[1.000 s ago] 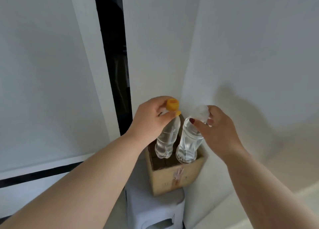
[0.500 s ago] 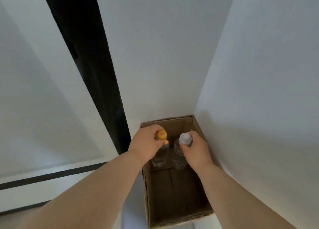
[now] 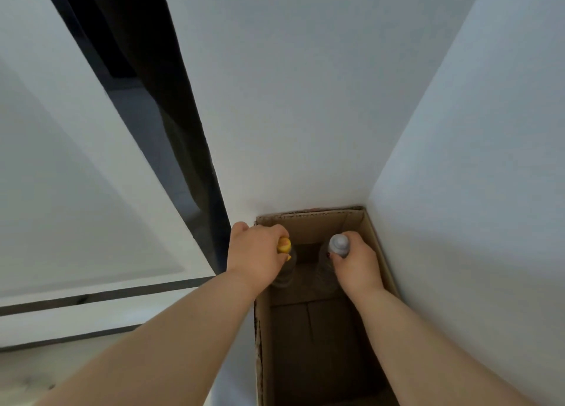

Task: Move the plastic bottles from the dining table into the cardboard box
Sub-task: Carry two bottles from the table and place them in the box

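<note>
An open cardboard box (image 3: 308, 223) stands in a wall corner, seen from above. Two clear plastic bottles stand upright at its far end. My left hand (image 3: 255, 254) grips the neck of the yellow-capped bottle (image 3: 284, 246) on the left. The white-capped bottle (image 3: 337, 245) on the right is held at its neck by my right hand (image 3: 356, 266). Both bottle bodies sit deep in the box's shadow and are partly hidden by my hands.
White walls close in behind and to the right of the box. A dark vertical gap (image 3: 171, 124) between white panels runs down the left. The near half of the box floor (image 3: 315, 350) is bare cardboard.
Both bottles went down from above the box rim into its far end. They now sit further apart, and the view has tilted to look straight down into the box.
</note>
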Motion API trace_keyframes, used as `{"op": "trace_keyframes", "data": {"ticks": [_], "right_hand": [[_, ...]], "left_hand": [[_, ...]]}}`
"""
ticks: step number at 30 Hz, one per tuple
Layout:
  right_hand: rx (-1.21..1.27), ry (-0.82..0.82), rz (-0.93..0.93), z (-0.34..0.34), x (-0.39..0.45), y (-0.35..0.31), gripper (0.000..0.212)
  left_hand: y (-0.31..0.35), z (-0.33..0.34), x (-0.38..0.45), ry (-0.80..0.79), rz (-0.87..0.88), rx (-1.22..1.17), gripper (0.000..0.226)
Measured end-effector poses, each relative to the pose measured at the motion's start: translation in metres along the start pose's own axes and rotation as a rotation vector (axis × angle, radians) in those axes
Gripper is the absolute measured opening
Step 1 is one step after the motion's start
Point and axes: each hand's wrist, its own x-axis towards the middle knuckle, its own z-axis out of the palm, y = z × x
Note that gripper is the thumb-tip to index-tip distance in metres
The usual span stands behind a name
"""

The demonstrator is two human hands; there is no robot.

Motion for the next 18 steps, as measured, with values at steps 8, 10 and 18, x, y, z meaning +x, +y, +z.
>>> {"op": "trace_keyframes", "data": {"ticks": [8, 10, 18], "right_hand": [[-0.042, 0.003, -0.056, 0.003, 0.011, -0.005, 0.003], [-0.070, 0.003, -0.045, 0.003, 0.012, -0.006, 0.002], [-0.093, -0.007, -0.028, 0.004, 0.010, -0.015, 0.056]], "left_hand": [[-0.001, 0.004, 0.005, 0.044, -0.008, 0.082, 0.027], [0.000, 0.005, 0.005, 0.056, -0.004, 0.086, 0.027], [0.003, 0.001, 0.006, 0.037, -0.010, 0.064, 0.044]]}}
